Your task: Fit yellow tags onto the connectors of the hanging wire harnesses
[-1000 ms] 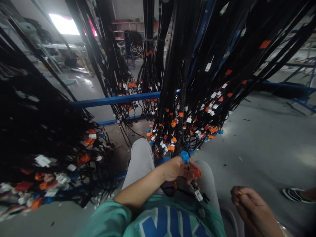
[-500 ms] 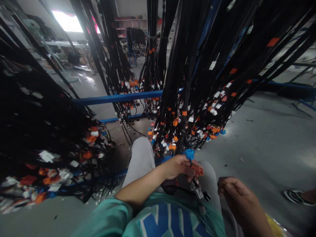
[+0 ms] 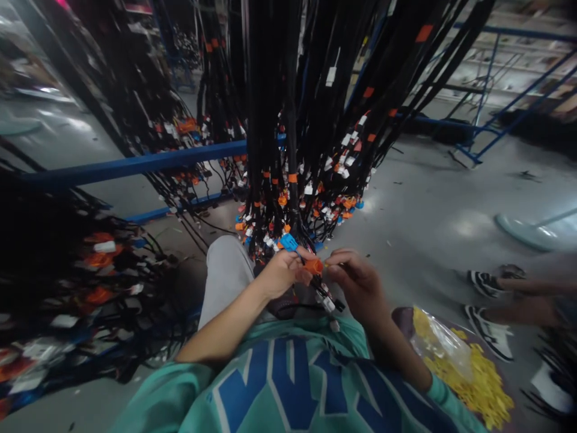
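My left hand (image 3: 280,273) is closed around an orange connector (image 3: 314,266), its open end facing right. A blue connector (image 3: 289,242) sticks up just above those fingers, and white and black connectors (image 3: 328,302) dangle below on dark wires. Close to the orange connector's right side, my right hand (image 3: 356,278) pinches a tiny yellow piece (image 3: 327,263) between thumb and forefinger; most of that piece is hidden.
Thick black wire bundles (image 3: 270,108) hang ahead, with many connectors at their ends. A blue rail (image 3: 135,162) crosses at left. A plastic bag of yellow pieces (image 3: 484,385) lies at lower right, near another person's shoes (image 3: 489,328).
The view has swung right. My right hand has come in from the side to the orange connector in my left hand. The bag of yellow pieces now shows more fully.
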The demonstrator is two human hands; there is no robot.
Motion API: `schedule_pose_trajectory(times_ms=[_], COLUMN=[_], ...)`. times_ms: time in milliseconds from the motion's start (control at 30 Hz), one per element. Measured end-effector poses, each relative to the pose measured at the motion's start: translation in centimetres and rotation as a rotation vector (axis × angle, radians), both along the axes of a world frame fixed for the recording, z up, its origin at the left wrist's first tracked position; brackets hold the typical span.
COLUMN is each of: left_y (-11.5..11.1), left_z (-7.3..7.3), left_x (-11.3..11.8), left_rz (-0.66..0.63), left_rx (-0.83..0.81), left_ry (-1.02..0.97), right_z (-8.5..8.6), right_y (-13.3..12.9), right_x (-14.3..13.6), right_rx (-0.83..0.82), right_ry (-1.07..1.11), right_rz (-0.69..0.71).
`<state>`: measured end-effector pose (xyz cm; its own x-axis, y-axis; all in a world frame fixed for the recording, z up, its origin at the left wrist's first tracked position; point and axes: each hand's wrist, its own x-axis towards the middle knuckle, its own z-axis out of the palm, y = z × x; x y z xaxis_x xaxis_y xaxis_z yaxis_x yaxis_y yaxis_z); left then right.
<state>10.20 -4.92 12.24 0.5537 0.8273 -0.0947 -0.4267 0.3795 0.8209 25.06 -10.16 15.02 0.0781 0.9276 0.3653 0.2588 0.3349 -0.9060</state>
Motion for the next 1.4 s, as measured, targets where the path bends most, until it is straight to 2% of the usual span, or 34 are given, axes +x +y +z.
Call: schedule_pose_trajectory(times_ms=[167,500,700,967,1067,1167,1267,1400], left_y=[0.1,0.2,0.3,0.0,-0.1,-0.2,-0.4,-0.5], left_z=[-0.1,-0.5,-0.4,0.1,0.4,0.5,0.1,-0.7], left_x=[-0.1,-0.4,-0.4,-0.5,-0.6,-0.7,-0.7,-0.6], left_rz=[-0.049,-0.063,-0.047,-0.116,-0.174,-0.219,-0.246,-0.236], left_rx=[0.030,0.054,0.107,0.159,0.196,0.222,0.252,0.291], left_ry=[0.018,0.050,0.115,0.212,0.240,0.263,0.290,0.307], right_z=[0.3,0.2,-0.3,-1.5,-1.2,-0.6,-0.5,-1.4], right_y=[0.2,0.1,0.0,-0.4,-0.5,-0.8,-1.2,-1.2], right_x=[-0.3,-0.3,-0.7,-0.6,-0.2,0.0,0.0,0.2], right_rx=[-0.033,-0.147,-0.304,-0.510,-0.625,-0.697,-0.736,-0.741], right_ry=[0.003,0.117,0.334,0.621,0.637,0.657,0.669,0.686], right_rz=[0.086,0.168,0.204,0.197,0.292,0.305,0.286,0.298])
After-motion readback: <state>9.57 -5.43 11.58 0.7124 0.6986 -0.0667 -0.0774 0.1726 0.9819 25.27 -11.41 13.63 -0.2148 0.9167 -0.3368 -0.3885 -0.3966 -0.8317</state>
